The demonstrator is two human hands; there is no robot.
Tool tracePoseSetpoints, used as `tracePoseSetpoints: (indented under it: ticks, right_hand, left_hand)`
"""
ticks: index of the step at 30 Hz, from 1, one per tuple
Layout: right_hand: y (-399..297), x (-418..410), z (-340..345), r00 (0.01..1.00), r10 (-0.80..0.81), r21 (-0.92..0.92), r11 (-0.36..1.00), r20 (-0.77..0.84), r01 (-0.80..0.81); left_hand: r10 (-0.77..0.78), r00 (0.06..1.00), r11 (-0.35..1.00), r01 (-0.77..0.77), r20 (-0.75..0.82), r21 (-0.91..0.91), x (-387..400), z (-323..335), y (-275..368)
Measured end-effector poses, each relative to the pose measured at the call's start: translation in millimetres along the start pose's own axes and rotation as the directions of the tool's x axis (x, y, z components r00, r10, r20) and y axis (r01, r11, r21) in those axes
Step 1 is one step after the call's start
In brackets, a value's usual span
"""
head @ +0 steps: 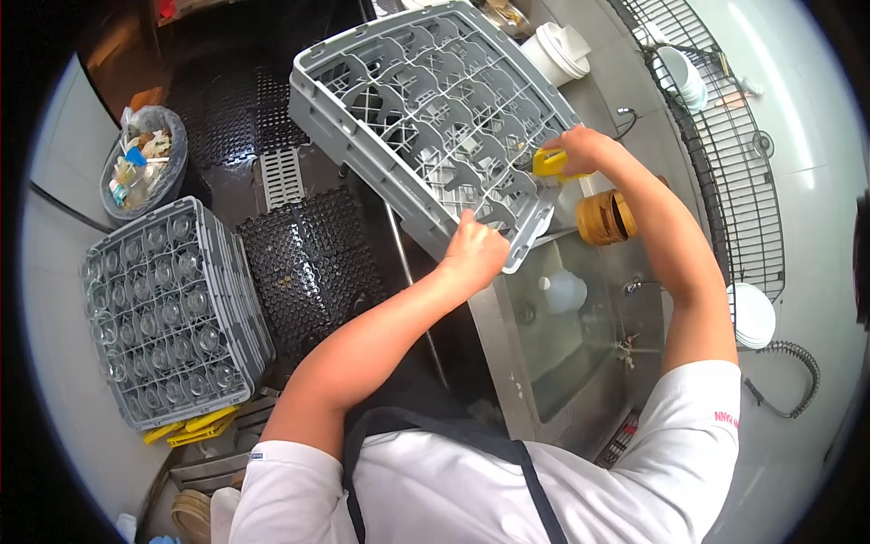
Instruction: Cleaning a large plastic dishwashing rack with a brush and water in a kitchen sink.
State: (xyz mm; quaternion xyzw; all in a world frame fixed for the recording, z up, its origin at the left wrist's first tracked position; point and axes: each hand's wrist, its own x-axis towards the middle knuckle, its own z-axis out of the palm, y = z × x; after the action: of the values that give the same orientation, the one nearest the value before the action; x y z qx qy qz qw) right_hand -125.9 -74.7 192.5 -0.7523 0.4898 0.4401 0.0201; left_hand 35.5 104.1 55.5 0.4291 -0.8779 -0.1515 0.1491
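A large grey plastic glass rack (414, 204), divided into wavy-edged compartments, rests tilted in front of me, partly over the steel counter. My left hand (476, 251) grips its near rim close to the corner. At the rack's right side, my right hand (588, 149) is closed around a yellow plastic tool (549, 162), whose lower end is partly hidden, so its kind is unclear. Just below that hand sits a round bamboo steamer basket (601, 217). Nearest to me is a steel sink (499, 340) holding water, with a translucent white container (565, 291) in it.
Stacked grey racks of upturned glasses (156, 319) stand left on the floor, near a lined waste bin (146, 166). Black perforated rubber mats (309, 265) cover the floor. A wire shelf (741, 177) holds bowls along the right wall. A white bucket (547, 58) stands behind the rack.
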Motion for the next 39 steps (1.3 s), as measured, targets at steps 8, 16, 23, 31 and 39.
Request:
tracePoseSetpoints:
  ticks: [8,16,23,31,39]
  right_hand:
    - [-3,6,8,0.999,0.035,-0.016,0.999,0.033,-0.035]
    - [24,-32,1,0.990,0.089,0.231,0.971,-0.108,-0.062]
    - [15,-61,70,0.715,0.380,0.747,0.596,-0.587,0.296]
    - [-151,-25,144,0.257,0.659,0.696,0.586,-0.707,0.414]
    - [-150,-19,143,0.182,0.697,0.680,0.550,-0.694,0.485]
  left_hand:
    - [-0.006,1.000,1.000,0.006,0.007,-0.014,-2,3,-4]
    - [0.046,0.994,0.998,-0.042,-0.099,0.045,-10,10,-10]
    - [0.110,0.986,0.994,-0.105,-0.125,0.043,-7,16,-11]
    - [0.135,0.989,0.989,-0.130,-0.063,0.077,0,16,-10]
    - [0.156,0.986,0.981,-0.149,-0.056,0.125,-3,8,-13]
